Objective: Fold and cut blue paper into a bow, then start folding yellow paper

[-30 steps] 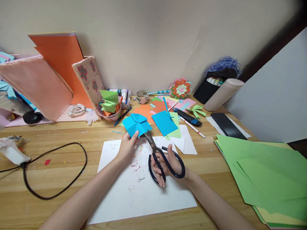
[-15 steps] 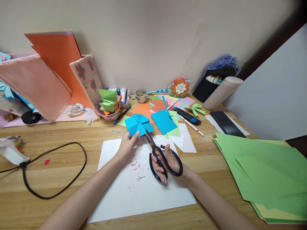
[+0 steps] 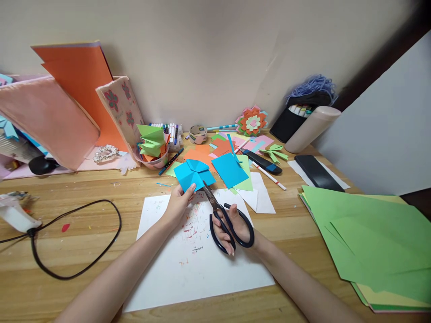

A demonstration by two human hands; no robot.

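Between thumb and fingers, my left hand (image 3: 179,204) pinches the near edge of a creased blue paper square (image 3: 192,174) with slits cut into it. My right hand (image 3: 232,228) grips black-handled scissors (image 3: 220,215), its thumb and fingers in the loops. Their blades reach the paper's lower right edge, and the tips lie at a slit near its centre. Compared with earlier, the handles are a little closer together. A white sheet (image 3: 202,278) with coloured marks lies under my hands. Just right of the held paper rests another blue paper square (image 3: 230,171).
Paper scraps (image 3: 198,157), a utility knife (image 3: 262,161) and a roll of tape (image 3: 198,134) lie beyond my hands. Green sheets (image 3: 377,242) are stacked at right, near a black phone-like slab (image 3: 318,172). At left are a glue gun (image 3: 16,215) and its looped cable (image 3: 119,224).
The scissors' handles have drawn slightly together as my right hand closes a little. My left hand keeps its pinch on the blue paper. The whole view has shifted slightly.
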